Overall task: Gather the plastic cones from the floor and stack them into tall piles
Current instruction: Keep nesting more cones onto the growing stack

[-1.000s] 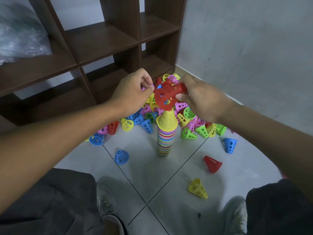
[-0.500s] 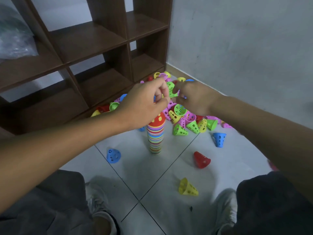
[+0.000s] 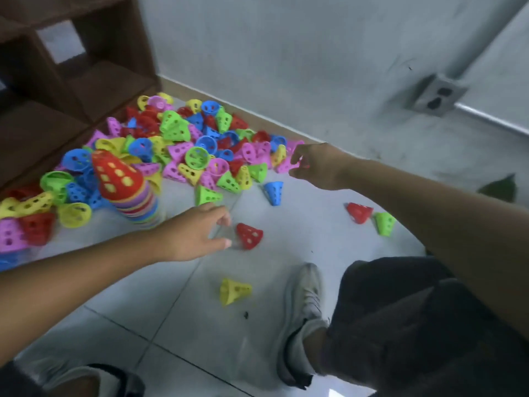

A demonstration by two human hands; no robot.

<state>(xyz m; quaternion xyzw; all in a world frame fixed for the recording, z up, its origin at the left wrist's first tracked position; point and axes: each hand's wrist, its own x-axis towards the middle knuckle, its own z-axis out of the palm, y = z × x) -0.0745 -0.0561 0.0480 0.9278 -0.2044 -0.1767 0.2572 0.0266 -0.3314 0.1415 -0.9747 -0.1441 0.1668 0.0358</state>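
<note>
The step in hand looks like fetching: both hands are out after fresh cones for the stack (image 3: pixel 134 196), which stands capped with a red cone. The left hand (image 3: pixel 197 233), just right of the stack's foot, has fingers and thumb spread wide and holds nothing; a loose red cone (image 3: pixel 249 235) lies on its side just beyond its fingertips, apart from them. The right hand (image 3: pixel 312 164), well to the right of the stack at the far edge of the heap of cones (image 3: pixel 183 144), has curled fingertips at a pink cone (image 3: pixel 286 166) (blur hides whether it is truly pinched, so I cannot tell). Next, the left hand probably needs to close round the red cone, turn it wide end down and lower it squarely over the stack's tip. A yellow cone (image 3: pixel 234 290) lies nearer the person than the stack.

A second ago both hands were together above the stack, holding a red cone over a yellow top; half a second ago they were still at its top. Now they have parted, and red caps the stack.
</note>
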